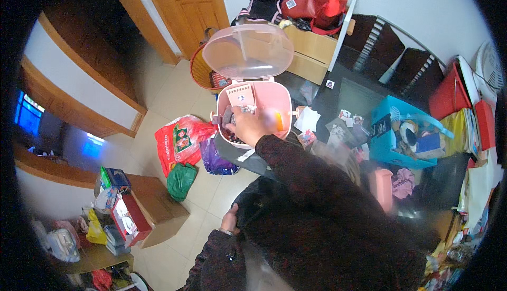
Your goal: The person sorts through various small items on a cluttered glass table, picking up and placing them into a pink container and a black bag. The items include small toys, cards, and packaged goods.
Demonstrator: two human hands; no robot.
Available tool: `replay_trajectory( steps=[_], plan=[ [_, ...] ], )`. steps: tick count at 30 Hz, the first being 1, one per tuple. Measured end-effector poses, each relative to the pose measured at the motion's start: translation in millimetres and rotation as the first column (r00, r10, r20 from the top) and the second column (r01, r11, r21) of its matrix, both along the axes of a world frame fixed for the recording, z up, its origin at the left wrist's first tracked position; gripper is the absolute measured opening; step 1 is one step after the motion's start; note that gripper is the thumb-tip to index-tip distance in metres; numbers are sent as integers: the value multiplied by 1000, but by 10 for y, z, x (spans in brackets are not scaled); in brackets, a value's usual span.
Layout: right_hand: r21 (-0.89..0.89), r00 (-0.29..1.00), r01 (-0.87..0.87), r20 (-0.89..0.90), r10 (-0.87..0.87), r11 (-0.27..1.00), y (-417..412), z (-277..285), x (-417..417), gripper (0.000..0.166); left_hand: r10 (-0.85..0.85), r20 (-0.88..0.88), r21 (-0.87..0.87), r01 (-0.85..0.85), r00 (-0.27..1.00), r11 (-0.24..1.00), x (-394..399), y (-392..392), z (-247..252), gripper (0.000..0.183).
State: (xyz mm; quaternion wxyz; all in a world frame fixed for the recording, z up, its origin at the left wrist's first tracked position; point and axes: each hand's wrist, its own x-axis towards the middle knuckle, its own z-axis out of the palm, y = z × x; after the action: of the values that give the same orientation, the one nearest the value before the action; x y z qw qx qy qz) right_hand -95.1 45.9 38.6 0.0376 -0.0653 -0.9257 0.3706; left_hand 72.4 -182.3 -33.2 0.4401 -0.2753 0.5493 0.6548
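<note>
In front of me a pink plastic storage box point(273, 93) has its clear pink lid point(247, 51) tipped up and back. My right hand point(246, 126) reaches inside it, with the fingers at a small grey item point(228, 114); whether they grip it is unclear. A spiral-bound notepad point(241, 95) leans at the box's back left. An orange item point(279, 121) lies at the right, partly blurred. Lower down, my left hand point(229, 219) rests against dark fabric point(257, 196) near my body; its fingers are mostly hidden.
Beside the box, the dark tabletop point(328, 105) carries white paper point(307, 120), small cards and plastic bags. A blue box point(386, 132) of toys stands farther right. Red point(182, 142), purple point(218, 158) and green point(181, 182) bags are at left. A wicker basket point(198, 67) stands behind.
</note>
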Motion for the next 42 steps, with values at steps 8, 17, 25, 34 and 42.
replay_trajectory(
  steps=[8,17,25,34,42],
  plan=[
    [-150,961,-81,-273,38,985,213,84,420,44,-60,-17,-17,59,998,998,-8,159,112,49],
    [-279,849,402,-242,-469,872,1673,-402,1696,27,-36,81,211,19,996,977,-17,-62,-753,49],
    [318,611,728,101,-785,607,2884,-1201,2277,78,-56,-57,80,60,997,995,123,283,-505,50],
    [373,849,484,18,-528,791,2353,-1164,2038,60,-80,-71,-7,80,994,997,269,608,-189,49],
    [-110,863,477,-129,-488,872,2647,-1344,2086,22,-98,-62,-142,88,993,986,433,790,88,47]
  ],
)
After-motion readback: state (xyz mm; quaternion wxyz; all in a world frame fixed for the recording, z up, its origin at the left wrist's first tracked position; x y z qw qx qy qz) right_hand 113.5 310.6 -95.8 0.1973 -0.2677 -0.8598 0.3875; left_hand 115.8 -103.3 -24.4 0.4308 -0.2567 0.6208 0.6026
